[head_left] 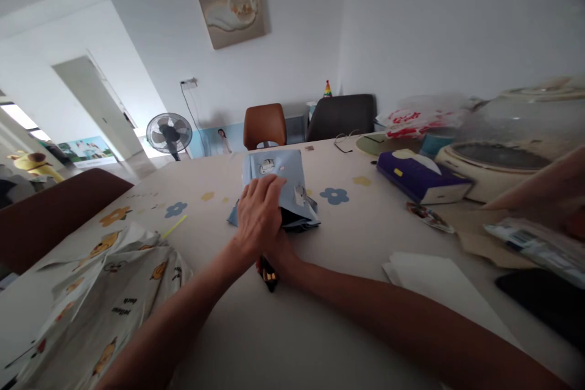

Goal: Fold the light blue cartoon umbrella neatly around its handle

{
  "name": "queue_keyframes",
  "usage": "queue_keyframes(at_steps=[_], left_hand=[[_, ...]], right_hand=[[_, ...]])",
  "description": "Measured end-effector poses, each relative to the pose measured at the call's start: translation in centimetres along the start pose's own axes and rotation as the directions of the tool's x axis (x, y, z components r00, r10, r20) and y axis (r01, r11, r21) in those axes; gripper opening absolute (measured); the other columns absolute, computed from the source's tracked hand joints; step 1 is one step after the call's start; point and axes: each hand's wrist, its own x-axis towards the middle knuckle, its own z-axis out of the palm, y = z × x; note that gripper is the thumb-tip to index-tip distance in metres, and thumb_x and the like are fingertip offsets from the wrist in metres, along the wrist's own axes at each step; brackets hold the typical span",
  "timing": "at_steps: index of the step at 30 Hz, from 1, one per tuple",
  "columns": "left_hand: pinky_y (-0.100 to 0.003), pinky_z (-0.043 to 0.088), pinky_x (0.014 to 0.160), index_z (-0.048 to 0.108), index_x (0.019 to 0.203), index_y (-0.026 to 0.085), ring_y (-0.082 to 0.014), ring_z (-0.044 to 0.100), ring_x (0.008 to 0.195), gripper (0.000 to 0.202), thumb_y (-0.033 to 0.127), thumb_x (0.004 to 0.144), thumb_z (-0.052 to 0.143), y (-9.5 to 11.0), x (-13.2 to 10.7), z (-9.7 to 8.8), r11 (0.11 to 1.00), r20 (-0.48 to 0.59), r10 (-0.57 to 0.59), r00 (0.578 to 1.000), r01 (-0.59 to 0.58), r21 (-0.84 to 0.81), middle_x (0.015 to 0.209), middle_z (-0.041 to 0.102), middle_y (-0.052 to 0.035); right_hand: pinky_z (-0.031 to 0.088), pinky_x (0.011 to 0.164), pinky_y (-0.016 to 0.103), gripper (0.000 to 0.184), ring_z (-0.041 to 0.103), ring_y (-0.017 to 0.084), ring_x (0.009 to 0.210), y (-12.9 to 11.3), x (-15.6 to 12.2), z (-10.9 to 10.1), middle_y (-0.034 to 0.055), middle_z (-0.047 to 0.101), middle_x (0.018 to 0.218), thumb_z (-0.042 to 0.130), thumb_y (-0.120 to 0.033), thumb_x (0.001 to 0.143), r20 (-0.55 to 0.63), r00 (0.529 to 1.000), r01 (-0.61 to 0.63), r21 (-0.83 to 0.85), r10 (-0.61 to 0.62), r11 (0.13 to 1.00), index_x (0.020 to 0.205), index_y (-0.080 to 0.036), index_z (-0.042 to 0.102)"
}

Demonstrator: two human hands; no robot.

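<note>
A light blue bag (289,183) with cartoon prints lies on the table, its dark open mouth facing me. My left hand (259,213) lies over its near part, fingers curled down onto the bag's upper side. Below it, my right hand (280,255) is at the mouth, its fingers mostly hidden by the left hand and the bag. A slim black-and-gold object (269,275) sticks out toward me from under the hands, in the right hand's grasp; its kind is unclear.
A printed plastic bag (114,292) lies at left, near a yellow strip (174,226). At right are a purple tissue pack (418,180), white paper (439,280), a dark flat object (543,298) and glasses (345,141). Chairs (265,125) stand beyond the table.
</note>
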Motion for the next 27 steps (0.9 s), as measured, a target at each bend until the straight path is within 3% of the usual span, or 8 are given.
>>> queue_keyframes(at_steps=[3, 9, 12, 14, 16, 19, 27], left_hand=[[-0.033, 0.041, 0.082, 0.051, 0.11, 0.02, -0.0213, 0.05, 0.096, 0.05, -0.001, 0.067, 0.04, -0.6, 0.6, -1.1, 1.0, -0.11, -0.031, 0.993, 0.03, -0.009, 0.108, 0.056, -0.0077], [-0.032, 0.042, 0.085, 0.053, 0.109, 0.021, -0.019, 0.048, 0.102, 0.051, -0.004, 0.067, 0.039, -1.9, 1.6, -3.2, 0.99, -0.339, -0.123, 0.933, 0.094, -0.102, 0.11, 0.055, -0.0062], [-0.033, 0.041, 0.087, 0.057, 0.104, 0.021, -0.019, 0.048, 0.103, 0.047, -0.003, 0.068, 0.04, -2.7, 2.1, -4.5, 0.989, -0.368, -0.121, 0.922, 0.079, -0.127, 0.109, 0.055, -0.0055], [-0.035, 0.041, 0.088, 0.062, 0.097, 0.022, -0.0194, 0.048, 0.104, 0.045, -0.004, 0.068, 0.04, -3.2, 2.6, -5.6, 0.993, -0.302, -0.059, 0.951, 0.027, -0.111, 0.109, 0.057, -0.0036], [-0.037, 0.04, 0.091, 0.065, 0.087, 0.024, -0.0197, 0.049, 0.105, 0.042, -0.003, 0.067, 0.04, -3.7, 3.0, -6.7, 0.995, -0.156, 0.052, 0.986, -0.064, -0.077, 0.107, 0.061, -0.0006], [-0.041, 0.035, 0.097, 0.066, 0.078, 0.024, -0.0202, 0.05, 0.107, 0.039, -0.002, 0.066, 0.041, -4.9, 3.4, -8.0, 0.986, 0.064, 0.165, 0.984, -0.162, -0.039, 0.107, 0.064, 0.0015], [-0.045, 0.034, 0.099, 0.067, 0.083, 0.026, -0.0228, 0.046, 0.114, 0.046, -0.001, 0.058, 0.039, -9.0, 3.1, -9.2, 1.0, 0.305, 0.017, 0.952, -0.021, 0.01, 0.116, 0.058, 0.0015]], right_hand=[[0.034, 0.03, 0.02, 0.04, 0.045, 0.01, 0.029, -0.1, 0.0, 0.0, 0.001, 0.046, 0.033, 0.043, -0.015, 0.085, -0.005, 0.997, 0.071, -0.036, -0.071, 0.997, 0.045, -0.013, 0.045], [0.035, 0.026, 0.021, 0.033, 0.044, 0.012, 0.025, -0.4, -0.4, 0.5, -0.0003, 0.045, 0.031, 0.047, -0.022, 0.079, -0.087, 0.994, 0.07, -0.016, -0.072, 0.997, 0.047, -0.016, 0.044], [0.034, 0.026, 0.02, 0.035, 0.043, 0.011, 0.025, -0.6, -0.6, 0.7, -0.0002, 0.044, 0.031, 0.049, -0.023, 0.078, -0.117, 0.992, 0.042, -0.005, -0.042, 0.999, 0.045, -0.016, 0.042], [0.034, 0.026, 0.02, 0.035, 0.042, 0.01, 0.024, -0.6, -0.5, 0.7, -0.0003, 0.044, 0.031, 0.048, -0.022, 0.078, -0.116, 0.993, 0.037, 0.001, -0.036, 0.999, 0.044, -0.016, 0.042], [0.034, 0.026, 0.02, 0.035, 0.042, 0.01, 0.024, -0.4, -0.3, 0.6, -0.0006, 0.043, 0.031, 0.049, -0.023, 0.078, -0.106, 0.994, 0.041, 0.0, -0.041, 0.999, 0.044, -0.016, 0.042], [0.035, 0.026, 0.02, 0.036, 0.043, 0.011, 0.024, -0.2, 0.0, 0.5, -0.0002, 0.044, 0.031, 0.049, -0.025, 0.079, -0.098, 0.995, 0.033, -0.008, -0.034, 0.999, 0.045, -0.016, 0.042], [0.035, 0.027, 0.02, 0.035, 0.042, 0.01, 0.024, -0.4, -0.1, 0.5, 0.0004, 0.045, 0.032, 0.049, -0.024, 0.079, -0.112, 0.993, 0.03, 0.017, -0.028, 0.999, 0.046, -0.016, 0.042]])
